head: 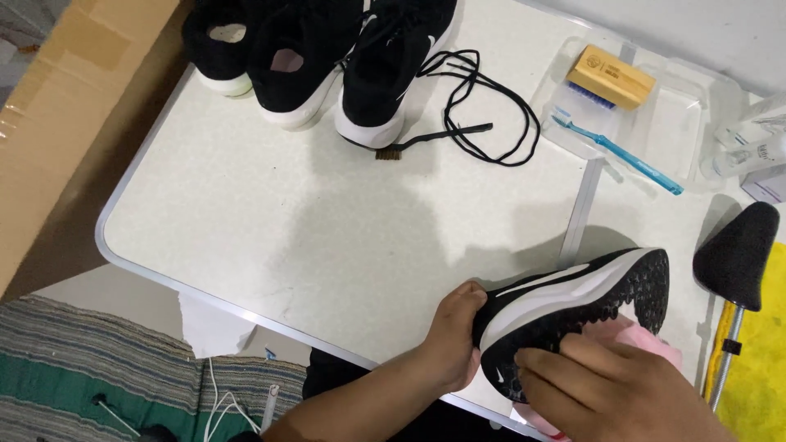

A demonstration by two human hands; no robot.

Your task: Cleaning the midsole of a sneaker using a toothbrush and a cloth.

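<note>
A black sneaker with a white midsole point(573, 299) lies on its side at the table's near right edge, its studded sole turned toward me. My left hand point(455, 334) grips its heel end. My right hand point(610, 385) presses a pink cloth point(655, 337) against the sole, fingers curled over the cloth.
Three more black sneakers point(327, 57) stand at the far side of the white folding table point(246, 205), beside a loose black lace point(483, 106) and a small black brush point(430, 137). A clear tray point(688, 115) holds a wooden brush point(610, 78) and a blue toothbrush point(618, 151). A black shoe tree point(737, 254) and yellow cloth point(761, 360) lie at right.
</note>
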